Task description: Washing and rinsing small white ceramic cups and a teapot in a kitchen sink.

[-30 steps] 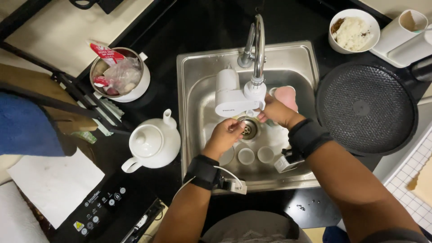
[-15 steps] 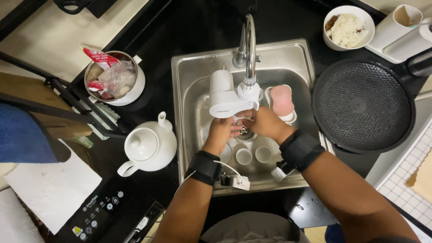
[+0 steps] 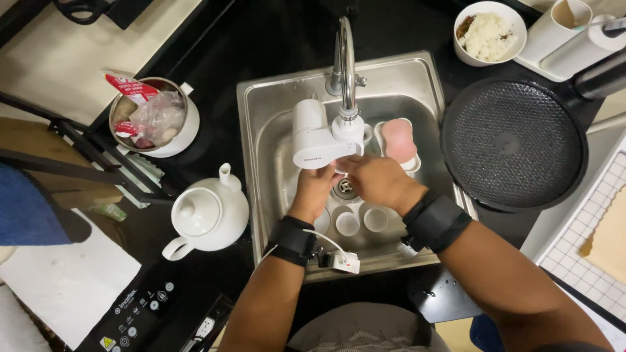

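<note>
The left hand (image 3: pixel 314 188) and the right hand (image 3: pixel 378 182) meet under the white filter (image 3: pixel 313 135) on the tap (image 3: pixel 344 62), fingers curled together over the sink (image 3: pixel 417 78) drain; whether they grip anything I cannot tell. A second ago they sat lower, right over the drain; now they have risen to touch the filter's underside. Small white cups (image 3: pixel 347 223) sit just below the hands, a pink sponge (image 3: pixel 398 140) just beyond the right one.
</note>
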